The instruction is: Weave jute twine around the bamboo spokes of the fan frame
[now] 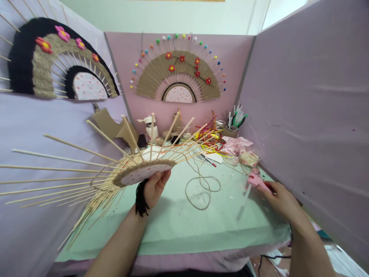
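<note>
Fan (145, 173) tips at the far left are cut off by the picture's edge, and the rest of its sticks are spread outward from a half-round base with a spotted white face. The base is gripped at its lower right edge by the left hand (157, 186), whose remaining fingers are hidden behind it. The fan is held tilted above the left part of the table (178, 231), and the loose sticks (93, 202) below are partly covered by it. The pink glue gun (258, 181) is gripped by the right hand (281, 202) at the table's right side; its handle is mostly hidden by the fingers, and the pale stick below it is blurred.

Part of the twine (198, 209) is looped on the table between the hands; its run among the sticks is hard to follow. The left wrist is partly covered by a black tassel (142, 200). At the back, the white bottle (152, 134) is crossed by a fan stick, and the wires (201, 134) are heaped too closely to be told apart. Crumpled cloth (236, 145) is seen beyond the glue gun, near the jar (230, 132). The black-edged fan (23, 57) is cut off at left.
</note>
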The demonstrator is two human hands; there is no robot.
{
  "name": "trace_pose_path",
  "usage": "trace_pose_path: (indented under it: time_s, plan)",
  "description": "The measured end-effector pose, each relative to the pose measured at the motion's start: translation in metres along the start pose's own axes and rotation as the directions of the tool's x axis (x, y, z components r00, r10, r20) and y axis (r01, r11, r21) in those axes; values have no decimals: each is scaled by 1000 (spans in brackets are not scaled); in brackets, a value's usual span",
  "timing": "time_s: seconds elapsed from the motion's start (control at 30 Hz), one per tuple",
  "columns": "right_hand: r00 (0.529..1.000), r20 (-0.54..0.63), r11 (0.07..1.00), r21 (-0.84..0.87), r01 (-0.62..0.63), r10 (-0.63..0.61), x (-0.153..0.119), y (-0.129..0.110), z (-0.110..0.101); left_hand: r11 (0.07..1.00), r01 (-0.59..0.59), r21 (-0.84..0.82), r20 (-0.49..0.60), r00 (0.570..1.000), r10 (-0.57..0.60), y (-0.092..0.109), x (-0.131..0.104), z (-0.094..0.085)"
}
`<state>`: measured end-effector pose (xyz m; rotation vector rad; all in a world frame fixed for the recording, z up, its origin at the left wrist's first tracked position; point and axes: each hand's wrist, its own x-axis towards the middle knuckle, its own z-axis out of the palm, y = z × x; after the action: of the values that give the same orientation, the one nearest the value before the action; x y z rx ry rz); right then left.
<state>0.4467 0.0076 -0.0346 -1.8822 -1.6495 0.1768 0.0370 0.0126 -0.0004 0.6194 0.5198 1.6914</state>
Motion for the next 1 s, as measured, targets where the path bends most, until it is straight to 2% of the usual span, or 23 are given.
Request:
trace_pose_path:
  time_s: [0.07,0.13,0.27,0.33,0.37,0.43,0.53,0.7,0.8,1.0]
  plan:
    - [999,25,980,198,-29,24,-5,-11,-7,1000,3,-19,4,1000,-3,1,0,1]
    - [997,59,903,425,-72,52,-12,-26,-10,999,3,-36,7,1000,-3,3,-1,3]
    - [996,62,608,789,-85,59,-32,-67,-1,999,8,-49,2,1000,-8,3,-1,3]
    - [998,60,492,868,-68,32,-44,-91,7,999,11,-46,10,1000,-10,3,-1,3]
    - [998,55,467,882,-53,10,-50,-102,11,999,12,-45,17,1000,-11,3,-1,2]
    - [997,22,455,890,15,-76,-61,-124,19,999,13,-43,26,1000,-12,2,-1,1]
    - [982,-28,487,866,118,-188,-74,-145,32,999,10,-32,22,1000,-9,1,-1,-1]
    - [962,-70,584,782,216,-263,-82,-158,53,1000,9,-19,11,1000,-9,0,-1,-4]
    - [948,-109,613,740,278,-300,-80,-166,56,1000,12,-24,10,1000,-11,-1,-2,-4]
    - [924,-87,632,705,321,-372,-78,-179,51,999,5,-40,7,1000,-4,0,-3,-1]
